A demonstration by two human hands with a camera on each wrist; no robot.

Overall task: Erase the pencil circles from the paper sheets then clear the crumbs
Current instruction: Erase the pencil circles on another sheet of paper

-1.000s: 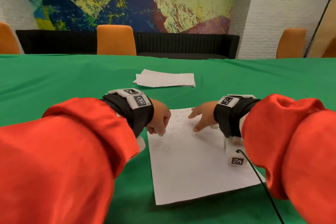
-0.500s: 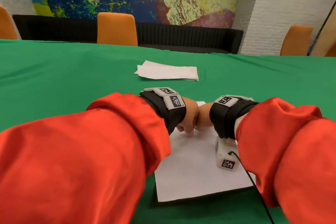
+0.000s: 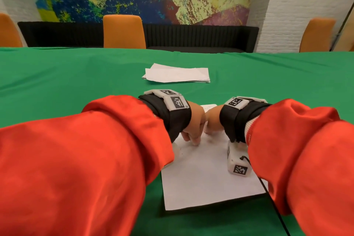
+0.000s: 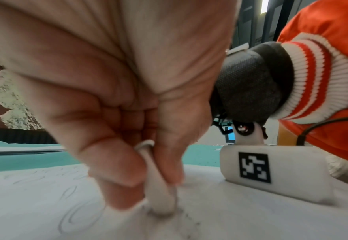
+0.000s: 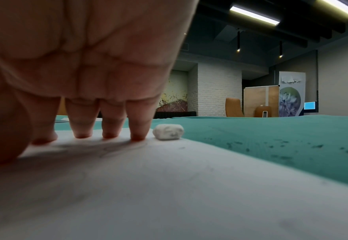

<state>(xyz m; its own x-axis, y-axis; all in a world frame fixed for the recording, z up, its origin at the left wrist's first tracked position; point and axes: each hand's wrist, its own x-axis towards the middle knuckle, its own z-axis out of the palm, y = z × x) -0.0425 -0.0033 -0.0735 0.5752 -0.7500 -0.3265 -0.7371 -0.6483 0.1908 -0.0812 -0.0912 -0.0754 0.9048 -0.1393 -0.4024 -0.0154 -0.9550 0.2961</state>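
Observation:
A white paper sheet (image 3: pixel 206 182) lies on the green tablecloth (image 3: pixel 76 82) in front of me. My left hand (image 3: pixel 192 137) pinches a white eraser (image 4: pixel 160 194) between thumb and fingers, its tip pressed on the sheet. Faint pencil circles (image 4: pixel 76 216) show to its left, and grey smudges lie around the eraser tip. My right hand (image 3: pixel 212 124) sits just right of the left one, its fingertips (image 5: pixel 137 136) pressing the sheet (image 5: pixel 169 186) flat. A second white eraser lump (image 5: pixel 168 131) lies at the sheet's edge beside the little finger.
A stack of white sheets (image 3: pixel 177 75) lies farther back on the table. Orange chairs (image 3: pixel 123 31) and a black sofa (image 3: pixel 201 38) stand behind the table. A black cable (image 3: pixel 268 193) trails from the right wrist camera (image 3: pixel 236 161) over the sheet's right edge.
My left hand has slid right across the sheet from its left edge and now works beside my right hand. The right hand has stayed pressing the paper.

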